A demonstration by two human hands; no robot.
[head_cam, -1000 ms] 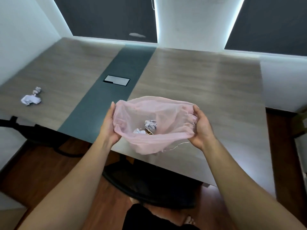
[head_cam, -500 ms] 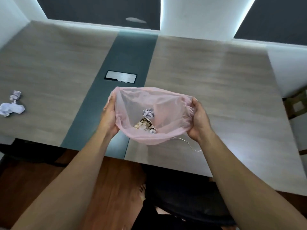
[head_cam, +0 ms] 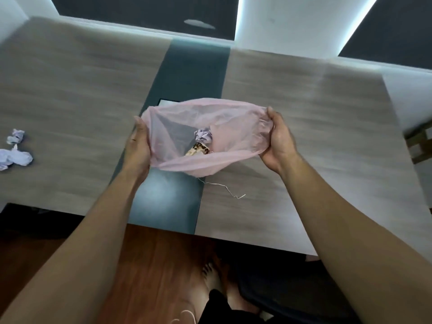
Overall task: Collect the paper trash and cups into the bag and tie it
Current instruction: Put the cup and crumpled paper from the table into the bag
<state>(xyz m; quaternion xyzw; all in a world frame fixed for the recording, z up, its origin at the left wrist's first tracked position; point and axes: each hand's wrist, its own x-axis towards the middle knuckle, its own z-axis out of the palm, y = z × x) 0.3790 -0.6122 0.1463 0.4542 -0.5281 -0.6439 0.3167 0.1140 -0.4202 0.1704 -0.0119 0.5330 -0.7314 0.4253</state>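
A thin pink plastic bag [head_cam: 236, 127] is held open above the table, its mouth facing me. My left hand [head_cam: 138, 146] grips the left side of its rim and my right hand [head_cam: 279, 142] grips the right side. Inside lie a crumpled white paper ball [head_cam: 203, 136] and a brown spotted cup or wrapper [head_cam: 198, 150]. A thin white string [head_cam: 224, 188] hangs from the bag onto the table. Two crumpled white paper pieces [head_cam: 17, 155] lie on the table at the far left.
The long wood-grain table [head_cam: 315, 127] has a dark green centre strip with a small metal hatch [head_cam: 166, 102] partly behind the bag. A dark chair [head_cam: 292, 288] stands under the near edge by my bare feet. A cardboard box [head_cam: 420, 146] sits at the right edge.
The view has tilted down and closer to the table. The bag stays held open in both hands; its mouth is stretched wider and flatter, and the string now lies on the tabletop.
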